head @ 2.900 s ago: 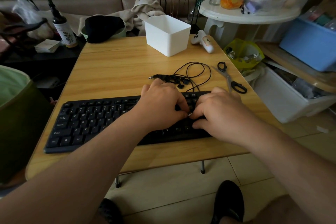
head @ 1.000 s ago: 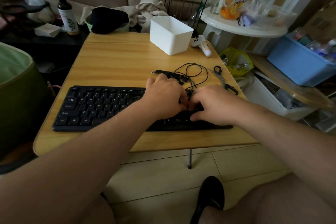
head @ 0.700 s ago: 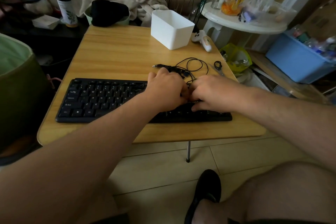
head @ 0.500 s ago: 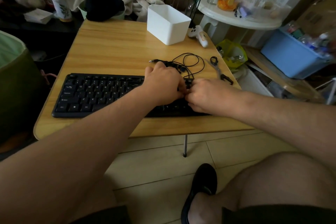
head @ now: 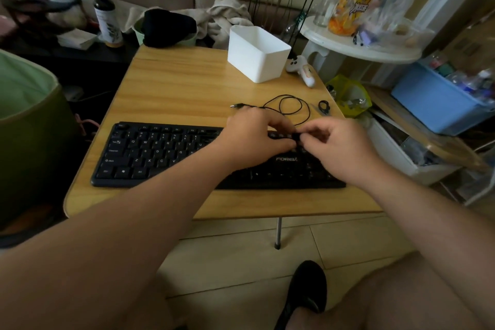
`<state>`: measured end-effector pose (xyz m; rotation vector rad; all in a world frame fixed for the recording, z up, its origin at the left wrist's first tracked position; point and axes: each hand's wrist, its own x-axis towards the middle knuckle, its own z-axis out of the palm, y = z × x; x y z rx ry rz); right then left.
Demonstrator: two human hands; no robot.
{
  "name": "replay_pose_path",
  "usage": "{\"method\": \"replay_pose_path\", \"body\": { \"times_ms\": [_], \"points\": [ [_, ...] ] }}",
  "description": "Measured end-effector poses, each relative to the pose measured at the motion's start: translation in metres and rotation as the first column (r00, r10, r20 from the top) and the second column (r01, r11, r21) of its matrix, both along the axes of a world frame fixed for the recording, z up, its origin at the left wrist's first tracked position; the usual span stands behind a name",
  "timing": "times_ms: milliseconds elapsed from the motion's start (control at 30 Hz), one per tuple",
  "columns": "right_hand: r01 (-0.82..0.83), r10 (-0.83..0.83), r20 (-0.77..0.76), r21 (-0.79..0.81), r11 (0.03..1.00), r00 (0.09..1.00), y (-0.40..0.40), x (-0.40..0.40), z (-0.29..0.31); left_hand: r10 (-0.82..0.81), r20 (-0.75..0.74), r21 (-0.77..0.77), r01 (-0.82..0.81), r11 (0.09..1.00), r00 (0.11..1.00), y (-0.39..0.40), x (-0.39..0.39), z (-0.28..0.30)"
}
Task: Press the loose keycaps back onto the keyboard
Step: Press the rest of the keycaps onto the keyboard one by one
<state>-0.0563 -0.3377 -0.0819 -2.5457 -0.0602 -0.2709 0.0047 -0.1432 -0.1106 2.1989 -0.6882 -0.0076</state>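
Wooden table holds a long black keyboard near its front edge. Both hands are over the right part of the keyboard. The right hand has its thumb and first finger pinched on a small black keycap, just above the keys. The left hand sits beside it with fingers bent, tips touching the same spot; I cannot tell if it grips the keycap too. Half a second ago the hands were pressed tight together. Now the right hand is a little lifted and the name printed on the keyboard shows below the fingers. Behind the hands lies a black cable in loops. Black scissors lie near the right edge, partly hidden now. Farther back stands a white box, with a small white toy beside it.
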Motion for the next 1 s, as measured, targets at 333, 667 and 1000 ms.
{"method": "replay_pose_path", "body": {
  "times_ms": [333, 667, 1000],
  "points": [
    [-0.078, -0.054, 0.229, 0.529, 0.845, 0.972, 0.013, -0.011, 0.007, -0.18, -0.314, -0.707, -0.103, 0.7, 0.932, -0.009, -0.024, 0.007],
    [-0.158, 0.03, 0.249, 0.513, 0.843, 0.968, 0.01, -0.011, 0.006, -0.392, -0.644, -0.724, -0.357, 0.59, 0.657, -0.018, -0.032, 0.011],
    [-0.175, 0.117, 0.265, 0.207, 0.963, 0.957, 0.002, -0.01, 0.016, -0.03, -0.215, -0.585, -0.104, 0.804, 0.976, -0.005, -0.026, 0.011]
  ]
}}
